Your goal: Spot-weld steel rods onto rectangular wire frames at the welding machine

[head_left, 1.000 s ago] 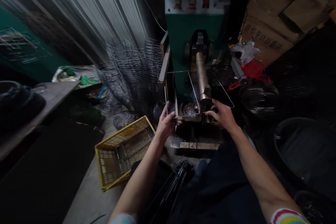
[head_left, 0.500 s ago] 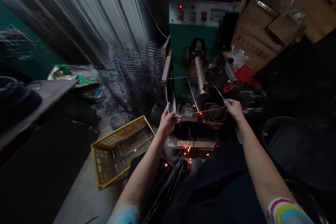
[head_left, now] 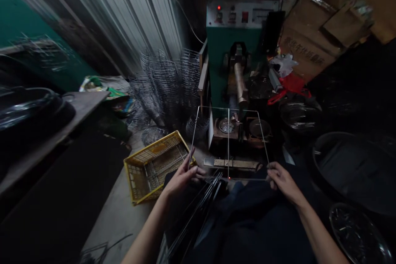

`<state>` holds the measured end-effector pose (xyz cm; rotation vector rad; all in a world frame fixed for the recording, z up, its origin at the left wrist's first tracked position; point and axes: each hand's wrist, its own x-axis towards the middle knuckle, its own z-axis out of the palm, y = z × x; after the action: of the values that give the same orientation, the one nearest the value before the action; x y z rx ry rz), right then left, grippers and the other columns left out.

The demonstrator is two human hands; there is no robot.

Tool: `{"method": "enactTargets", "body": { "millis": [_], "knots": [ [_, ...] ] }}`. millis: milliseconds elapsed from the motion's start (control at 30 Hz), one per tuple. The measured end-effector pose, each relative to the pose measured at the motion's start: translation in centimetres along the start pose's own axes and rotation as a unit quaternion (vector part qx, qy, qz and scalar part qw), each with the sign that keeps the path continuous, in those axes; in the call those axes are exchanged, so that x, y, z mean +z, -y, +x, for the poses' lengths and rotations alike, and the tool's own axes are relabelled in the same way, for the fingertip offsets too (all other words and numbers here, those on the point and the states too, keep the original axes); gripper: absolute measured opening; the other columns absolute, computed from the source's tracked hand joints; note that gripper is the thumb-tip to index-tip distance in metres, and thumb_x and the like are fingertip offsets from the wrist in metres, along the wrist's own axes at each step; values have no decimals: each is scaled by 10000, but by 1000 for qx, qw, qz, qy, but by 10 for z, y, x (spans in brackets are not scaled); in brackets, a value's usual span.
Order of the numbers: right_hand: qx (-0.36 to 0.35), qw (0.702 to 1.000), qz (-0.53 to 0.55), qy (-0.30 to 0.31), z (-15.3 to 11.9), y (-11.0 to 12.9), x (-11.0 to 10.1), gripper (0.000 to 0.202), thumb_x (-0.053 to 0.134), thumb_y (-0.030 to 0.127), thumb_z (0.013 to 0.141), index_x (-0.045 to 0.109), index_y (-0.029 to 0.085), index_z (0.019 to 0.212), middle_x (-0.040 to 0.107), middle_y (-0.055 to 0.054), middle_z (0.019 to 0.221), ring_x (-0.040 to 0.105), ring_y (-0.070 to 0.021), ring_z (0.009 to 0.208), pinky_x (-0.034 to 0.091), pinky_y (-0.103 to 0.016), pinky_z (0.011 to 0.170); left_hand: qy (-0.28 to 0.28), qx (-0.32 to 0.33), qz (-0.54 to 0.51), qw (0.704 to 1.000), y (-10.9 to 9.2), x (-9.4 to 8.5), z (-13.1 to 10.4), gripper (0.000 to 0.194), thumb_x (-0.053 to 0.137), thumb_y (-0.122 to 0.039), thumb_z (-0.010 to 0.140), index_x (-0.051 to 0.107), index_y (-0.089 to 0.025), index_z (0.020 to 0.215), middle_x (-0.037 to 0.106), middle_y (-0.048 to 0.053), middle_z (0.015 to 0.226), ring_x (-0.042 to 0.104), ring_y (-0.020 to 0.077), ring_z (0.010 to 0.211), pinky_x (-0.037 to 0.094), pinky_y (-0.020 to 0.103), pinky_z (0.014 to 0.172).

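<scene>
My left hand (head_left: 186, 174) and my right hand (head_left: 282, 178) grip the two near corners of a rectangular wire frame (head_left: 228, 144). A middle rod divides the frame, and a small red glow shows where it meets the near side. The frame hangs above my lap, apart from the green spot welding machine (head_left: 239, 70) in front of me. Fingers of both hands are closed round the wire. Below the left hand, a bundle of loose metal rods (head_left: 199, 210) slants across my legs.
A yellow plastic crate (head_left: 154, 169) with wire pieces inside stands on the left. Stacked wire baskets (head_left: 167, 86) rise behind it. Small dishes (head_left: 228, 126) sit under the welder's arm. Cardboard boxes (head_left: 305, 45) and a large black tub (head_left: 349, 169) are on the right.
Both hands have drawn the wire frame back from the welder toward my body and lowered it. The flying sparks are gone; only a small glow stays at the joint.
</scene>
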<state>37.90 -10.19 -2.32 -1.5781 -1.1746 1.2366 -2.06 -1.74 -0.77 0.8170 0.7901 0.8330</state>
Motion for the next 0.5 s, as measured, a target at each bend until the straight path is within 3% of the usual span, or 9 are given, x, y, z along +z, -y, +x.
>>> {"method": "enactTargets", "body": {
  "millis": [100,167,233,300,367,433,500],
  "knots": [
    [38,998,-23,42,-57,-21,-4,343,515,553,890,450,220,939,549,55,634,481,-79,415,359,-204,414,-1,-25,-52,998,3,-10,10,893,699,-351,820,128,-325,1506,692,131,1081,703,190,753,542,302,650],
    [68,994,-48,68,-93,-31,-6,315,486,538,912,446,226,912,545,56,635,497,-85,420,370,-207,415,-20,-46,-103,993,-6,-14,31,706,611,-502,847,304,-253,1431,702,142,1024,673,169,639,528,295,585],
    [90,992,-75,49,-118,-35,-7,325,479,554,905,460,230,923,560,46,630,530,-108,429,394,-218,411,-15,-69,-129,989,-26,-11,52,600,478,-622,866,477,-181,1271,705,139,928,638,169,567,499,285,513],
    [80,992,-100,-11,-125,-32,-11,335,488,559,893,479,230,950,592,27,636,570,-132,458,439,-235,433,4,-64,-116,991,-55,2,65,599,431,-658,861,573,-129,1106,679,97,759,549,133,460,428,245,425],
    [34,987,-129,-90,-115,-25,-26,321,514,534,887,506,226,977,644,-6,699,624,-153,536,502,-257,518,37,-49,-59,996,-87,25,66,497,516,-588,855,621,-114,963,547,0,548,435,92,388,338,196,372],
    [-15,967,-173,-187,-97,-23,-59,333,565,506,863,544,222,1036,689,-47,839,676,-178,672,543,-286,638,69,5,34,997,-115,54,58,276,661,-391,816,635,-116,814,403,-62,456,349,60,376,316,177,383],
    [-8,925,-219,-310,-86,-35,-107,405,546,478,875,537,194,1163,693,-79,930,691,-213,791,551,-332,725,108,69,104,986,-132,79,48,233,716,-314,766,603,-141,658,347,-67,447,314,53,396,362,198,432]
  ]
}}
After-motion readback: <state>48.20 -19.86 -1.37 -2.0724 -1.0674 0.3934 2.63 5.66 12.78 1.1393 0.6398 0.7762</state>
